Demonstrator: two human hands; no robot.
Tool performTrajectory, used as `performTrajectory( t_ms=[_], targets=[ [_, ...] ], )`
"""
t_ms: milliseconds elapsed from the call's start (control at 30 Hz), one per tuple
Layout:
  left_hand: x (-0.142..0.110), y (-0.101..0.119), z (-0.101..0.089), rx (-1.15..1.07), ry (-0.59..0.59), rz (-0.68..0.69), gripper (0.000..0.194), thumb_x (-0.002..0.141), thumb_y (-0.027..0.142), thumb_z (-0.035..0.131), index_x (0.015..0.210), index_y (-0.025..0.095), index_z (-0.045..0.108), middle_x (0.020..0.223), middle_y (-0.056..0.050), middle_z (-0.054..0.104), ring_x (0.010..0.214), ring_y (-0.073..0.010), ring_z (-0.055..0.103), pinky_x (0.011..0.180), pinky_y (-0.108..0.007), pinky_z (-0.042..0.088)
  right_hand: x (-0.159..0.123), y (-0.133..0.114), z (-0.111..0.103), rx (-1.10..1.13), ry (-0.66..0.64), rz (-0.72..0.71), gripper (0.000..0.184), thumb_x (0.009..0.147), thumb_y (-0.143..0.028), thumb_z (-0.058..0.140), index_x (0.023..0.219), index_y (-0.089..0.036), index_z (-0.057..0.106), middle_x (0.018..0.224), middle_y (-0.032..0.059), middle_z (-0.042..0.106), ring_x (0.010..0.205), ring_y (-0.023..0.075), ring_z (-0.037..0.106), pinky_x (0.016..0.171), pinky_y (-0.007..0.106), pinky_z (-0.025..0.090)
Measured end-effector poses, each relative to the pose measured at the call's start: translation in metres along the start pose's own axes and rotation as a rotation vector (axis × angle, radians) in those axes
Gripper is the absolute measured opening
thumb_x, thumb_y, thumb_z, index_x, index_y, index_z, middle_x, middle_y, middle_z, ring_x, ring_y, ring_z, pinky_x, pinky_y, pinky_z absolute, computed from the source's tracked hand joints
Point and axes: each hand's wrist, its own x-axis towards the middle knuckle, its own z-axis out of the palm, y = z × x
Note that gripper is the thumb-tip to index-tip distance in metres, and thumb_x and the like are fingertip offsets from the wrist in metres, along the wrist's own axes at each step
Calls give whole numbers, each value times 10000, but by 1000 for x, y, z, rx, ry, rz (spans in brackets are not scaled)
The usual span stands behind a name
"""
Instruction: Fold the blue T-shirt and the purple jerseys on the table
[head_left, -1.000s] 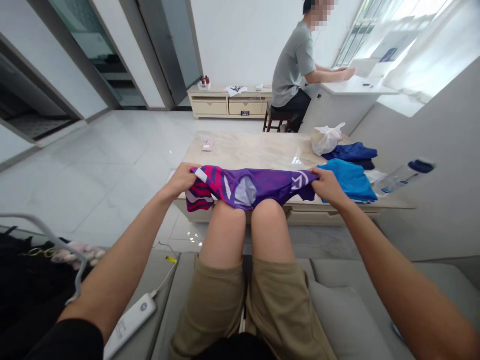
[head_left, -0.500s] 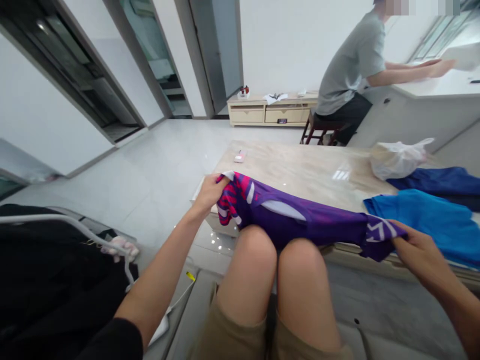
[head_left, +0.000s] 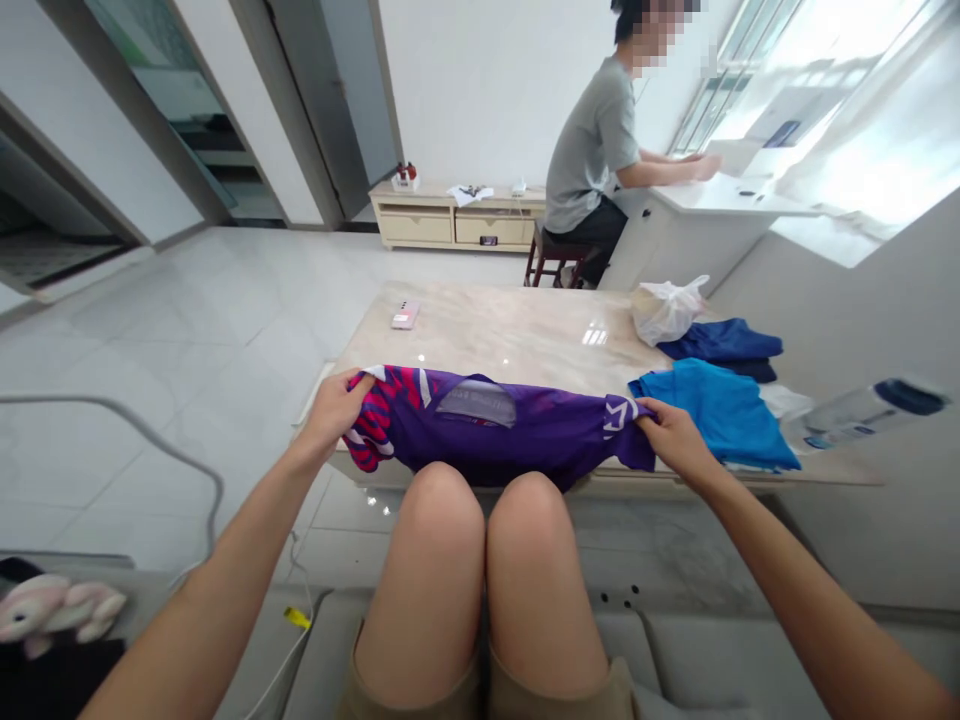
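Observation:
A purple jersey [head_left: 547, 425] with a pink-and-white patterned sleeve is stretched sideways above my knees, at the near edge of the low marble-look table [head_left: 510, 325]. My left hand [head_left: 334, 405] is closed on the patterned sleeve end. The other sleeve, purple with white lines, is pinched in my right hand [head_left: 675, 440]. Between them the neck opening faces up, its pale inside showing. The lower part of the jersey hangs behind my knees, partly hidden. Just beyond my right hand lies a bright blue folded garment [head_left: 712, 410].
Dark blue cloth [head_left: 724, 345], a white plastic bag [head_left: 667, 310] and a clear bottle [head_left: 870, 415] are on the table's right side. A pink phone [head_left: 406, 315] lies at its far left. A person [head_left: 592, 150] sits at a white counter. A cable [head_left: 281, 650] crosses the sofa.
My view has turned to the right, bringing the bottle into sight. The jersey is held more level, and its neck opening shows wider. Both hands keep their hold on the sleeves.

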Motion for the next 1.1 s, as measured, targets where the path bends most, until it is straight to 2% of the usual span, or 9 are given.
performTrajectory(
  t_ms=[200, 400, 500, 600, 733, 833, 933, 1000, 1100],
  targets=[
    [-39, 72, -44, -160, 239, 270, 362, 902, 541, 720, 797, 195, 700, 661, 7, 694, 600, -156, 603, 521, -230, 490, -4, -73, -45, 212, 380, -136, 402, 897, -666, 708, 1031, -300, 806, 950, 56, 812, 914, 272, 765, 758, 345, 612],
    [-86, 69, -55, -91, 186, 216, 380, 858, 519, 768, 683, 200, 660, 614, 6, 650, 611, -161, 587, 510, -223, 436, -53, -83, -36, 198, 159, -10, 505, 871, -739, 711, 843, -236, 749, 754, 39, 746, 717, 228, 691, 595, 298, 533],
    [-89, 71, -57, -156, 159, 76, 310, 835, 464, 764, 709, 197, 667, 576, 9, 622, 535, -149, 548, 471, -222, 384, -45, -105, -36, 86, 74, -10, 402, 946, -585, 692, 827, -202, 728, 735, 42, 725, 681, 199, 649, 621, 297, 526],
    [-91, 87, -61, -264, 164, -31, 248, 834, 425, 726, 752, 205, 646, 533, 33, 565, 450, -133, 481, 426, -213, 322, -20, -148, -31, 18, 144, -27, 289, 1046, -350, 555, 1112, -148, 751, 987, 132, 794, 856, 230, 699, 807, 372, 581],
    [-108, 102, -59, -322, 136, -42, 205, 839, 387, 691, 774, 196, 654, 540, 35, 562, 435, -125, 482, 431, -205, 345, -30, -209, 19, -191, 323, -194, 472, 935, -199, 674, 1400, -122, 660, 1435, 225, 680, 1317, 317, 608, 1168, 493, 455],
    [-124, 97, -49, -289, 159, -67, 220, 842, 399, 694, 772, 194, 659, 547, 25, 577, 446, -135, 503, 441, -214, 364, -82, -233, 87, -39, -158, -179, 355, 1015, -492, 634, 1073, -172, 777, 1061, 135, 800, 1073, 314, 705, 1028, 450, 533],
    [-142, 85, -33, -260, 138, -18, 272, 856, 448, 694, 763, 194, 665, 587, 11, 607, 500, -146, 531, 477, -231, 385, -123, -241, 149, 372, -655, 59, 764, 1051, -795, 374, 864, -172, 774, 903, 139, 803, 934, 286, 727, 850, 373, 570],
    [-158, 78, -20, -265, 98, 90, 296, 875, 466, 684, 764, 192, 675, 650, -1, 643, 580, -151, 562, 542, -240, 426, -128, -245, 173, 640, -698, 250, 802, 1037, -843, 326, 861, -185, 749, 890, 124, 793, 886, 249, 726, 769, 328, 570],
    [-187, 73, -1, -218, -13, 261, 295, 927, 454, 663, 790, 194, 692, 709, -6, 663, 680, -159, 588, 642, -253, 469, -107, -251, 181, 933, -569, 422, 543, 1024, -705, 552, 833, -210, 666, 757, 40, 718, 722, 179, 672, 684, 271, 558]
  ],
)
